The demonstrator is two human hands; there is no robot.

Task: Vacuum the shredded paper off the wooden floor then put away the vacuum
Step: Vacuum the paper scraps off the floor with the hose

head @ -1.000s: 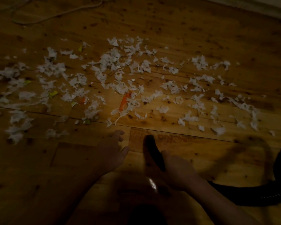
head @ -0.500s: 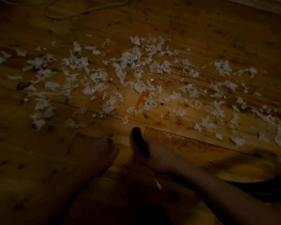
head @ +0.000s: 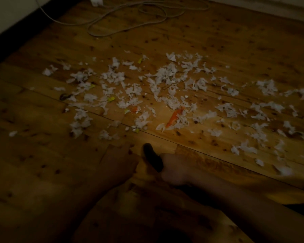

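Observation:
Shredded white paper (head: 165, 88) lies scattered over the wooden floor (head: 218, 41), with an orange strip (head: 174, 117) and a few yellow bits among it. Just short of the paper, my right hand (head: 174, 170) grips a black vacuum nozzle (head: 152, 157) whose tip points at the scraps. My left hand (head: 119, 162) sits just left of the nozzle, low in deep shadow. Its fingers look drawn in, and I see nothing in them. The vacuum's body is hidden in the dark at the bottom edge.
A pale cable (head: 130, 16) loops on the floor beyond the paper and runs to a white plug (head: 96, 0) at the top. A light wall with a dark baseboard (head: 9, 27) borders the upper left.
The view has swung up and left, bringing the cable and wall into sight. My left hand's fingers were spread and have now drawn in. My right hand keeps its hold on the nozzle.

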